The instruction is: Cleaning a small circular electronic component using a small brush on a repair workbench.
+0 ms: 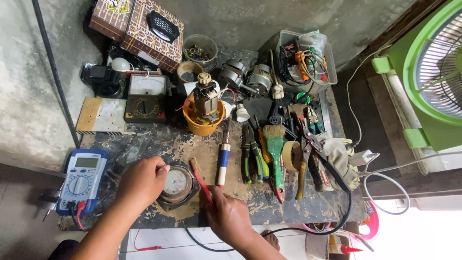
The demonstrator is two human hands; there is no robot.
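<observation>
Red toothbrush (199, 179) sits pinched in my right hand (228, 216), low in the frame's centre, slanting up beside the round metal part (177, 185). My left hand (142, 182) curls its fingers onto that part's left rim on the worn bench (192, 144).

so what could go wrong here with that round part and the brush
The round rusty metal part sits close to the bench's front edge; under the left hand it might slide off. The red-handled toothbrush in the right hand could flick grit onto the blue digital multimeter.
</observation>
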